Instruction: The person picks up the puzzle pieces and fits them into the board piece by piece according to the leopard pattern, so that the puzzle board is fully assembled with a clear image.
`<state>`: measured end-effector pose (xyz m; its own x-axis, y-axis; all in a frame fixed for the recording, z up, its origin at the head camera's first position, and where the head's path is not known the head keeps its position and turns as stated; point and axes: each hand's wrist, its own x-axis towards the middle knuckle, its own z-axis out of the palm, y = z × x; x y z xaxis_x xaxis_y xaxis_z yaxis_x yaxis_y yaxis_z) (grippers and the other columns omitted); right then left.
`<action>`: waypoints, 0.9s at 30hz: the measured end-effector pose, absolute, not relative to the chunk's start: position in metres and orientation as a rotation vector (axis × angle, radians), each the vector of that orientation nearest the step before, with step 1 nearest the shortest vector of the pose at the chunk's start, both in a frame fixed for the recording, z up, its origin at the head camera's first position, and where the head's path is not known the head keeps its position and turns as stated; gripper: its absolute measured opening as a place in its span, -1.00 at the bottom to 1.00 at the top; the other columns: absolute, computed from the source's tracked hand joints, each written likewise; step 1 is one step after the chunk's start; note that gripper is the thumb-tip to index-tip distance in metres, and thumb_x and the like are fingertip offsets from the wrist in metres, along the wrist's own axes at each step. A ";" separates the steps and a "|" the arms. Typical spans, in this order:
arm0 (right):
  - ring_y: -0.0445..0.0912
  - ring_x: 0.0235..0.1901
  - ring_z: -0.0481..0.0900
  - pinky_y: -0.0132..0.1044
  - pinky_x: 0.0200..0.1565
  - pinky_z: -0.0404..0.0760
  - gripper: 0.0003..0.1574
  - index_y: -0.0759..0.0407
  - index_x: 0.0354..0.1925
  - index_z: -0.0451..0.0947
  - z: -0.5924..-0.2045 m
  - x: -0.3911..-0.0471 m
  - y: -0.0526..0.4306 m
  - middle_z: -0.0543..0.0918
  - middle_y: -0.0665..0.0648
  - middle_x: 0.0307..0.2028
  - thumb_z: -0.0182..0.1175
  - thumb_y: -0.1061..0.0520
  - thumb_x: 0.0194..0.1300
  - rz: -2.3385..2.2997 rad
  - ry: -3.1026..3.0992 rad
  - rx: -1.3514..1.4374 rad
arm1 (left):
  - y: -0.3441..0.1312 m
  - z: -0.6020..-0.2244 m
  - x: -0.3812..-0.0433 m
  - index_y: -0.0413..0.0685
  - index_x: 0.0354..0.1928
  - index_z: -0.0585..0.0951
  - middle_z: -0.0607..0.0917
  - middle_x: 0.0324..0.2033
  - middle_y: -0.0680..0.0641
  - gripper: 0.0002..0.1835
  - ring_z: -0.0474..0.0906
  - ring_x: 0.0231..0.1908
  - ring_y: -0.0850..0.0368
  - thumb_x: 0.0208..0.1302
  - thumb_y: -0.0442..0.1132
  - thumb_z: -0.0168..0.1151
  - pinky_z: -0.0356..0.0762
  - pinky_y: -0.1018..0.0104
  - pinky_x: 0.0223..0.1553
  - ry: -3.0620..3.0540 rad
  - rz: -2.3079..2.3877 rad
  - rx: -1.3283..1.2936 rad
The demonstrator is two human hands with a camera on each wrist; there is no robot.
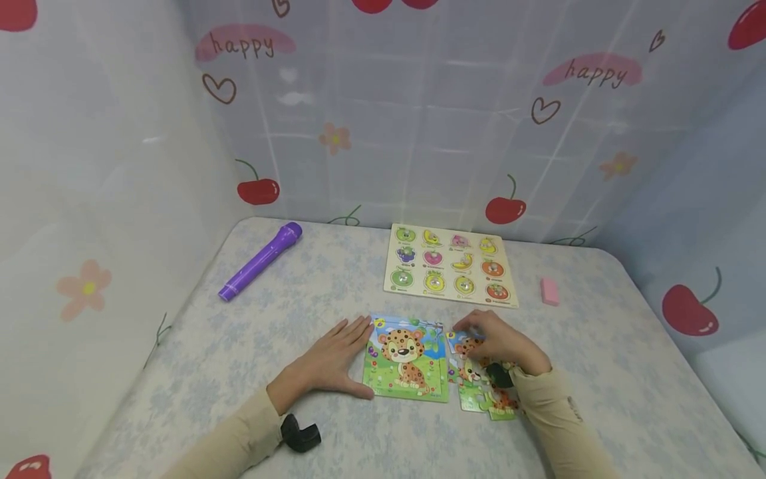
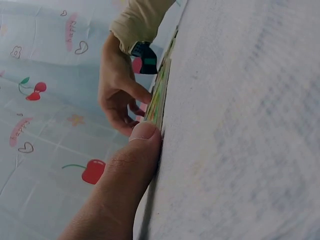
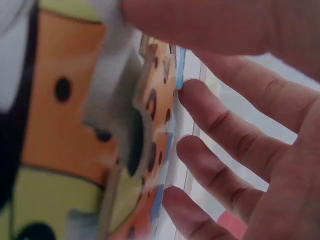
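While the left hand (image 1: 328, 361) rests on the table (image 1: 233, 346) with its fingers straight, its thumb and fingertips are at the left side of the leopard board (image 1: 407, 362), and it grasps nothing. This board lies flat in front of the person, and it shows a spotted leopard which sits on green grass. Just to the right of it lie the puzzle pieces (image 1: 473, 398), close together, with parts of a similar picture. The right hand (image 1: 499, 340) is bent over the upper pieces, its fingers curved, but I cannot tell whether it pinches 1 of them or only touches. Farther back lies the fruit board (image 1: 449, 266), with 12 fruits in 3 rows. The purple microphone (image 1: 260, 261) lies slantwise at the left, and the pink block (image 1: 549, 291) is to the right of the fruit board. Behind the table hangs the curtain (image 1: 419, 146) with red cherries on it
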<state>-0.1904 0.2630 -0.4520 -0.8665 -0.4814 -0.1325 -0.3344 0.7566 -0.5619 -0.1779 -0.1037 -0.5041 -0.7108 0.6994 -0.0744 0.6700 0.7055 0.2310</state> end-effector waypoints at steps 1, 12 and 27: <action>-0.02 -0.12 0.45 -0.23 -0.19 0.52 -0.52 0.17 0.01 0.64 -0.453 -0.191 0.263 0.59 0.16 -0.04 0.43 0.27 0.05 -0.794 2.677 -0.632 | -0.104 -0.504 -0.178 -0.11 0.55 -0.14 -0.15 0.56 -0.08 0.37 -0.26 0.56 0.05 -0.09 0.66 0.06 -0.24 0.06 0.55 2.754 0.277 1.114; -0.10 -0.19 0.57 -0.23 -0.21 0.60 -0.66 0.13 -0.12 0.69 -0.453 -0.194 0.264 0.69 0.06 -0.15 0.45 0.15 0.07 -0.721 2.694 -0.617 | -0.104 -0.504 -0.178 -0.11 0.55 -0.13 -0.14 0.56 -0.09 0.36 -0.24 0.56 0.05 -0.09 0.65 0.05 -0.22 0.05 0.55 2.767 0.271 1.129; -0.13 -0.21 0.59 -0.21 -0.18 0.63 -0.67 0.11 -0.16 0.70 -0.456 -0.196 0.268 0.71 0.01 -0.20 0.41 0.18 0.01 -0.695 2.855 -0.670 | -0.104 -0.505 -0.177 -0.12 0.55 -0.14 -0.14 0.56 -0.08 0.37 -0.23 0.56 0.05 -0.10 0.67 0.03 -0.22 0.06 0.55 2.773 0.262 1.123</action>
<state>-0.1962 0.2683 -0.4560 -0.8933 -0.4490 -0.0185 -0.3903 0.7957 -0.4631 -0.1767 -0.1043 -0.5050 -0.7122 0.6992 -0.0622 0.6752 0.7066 0.2117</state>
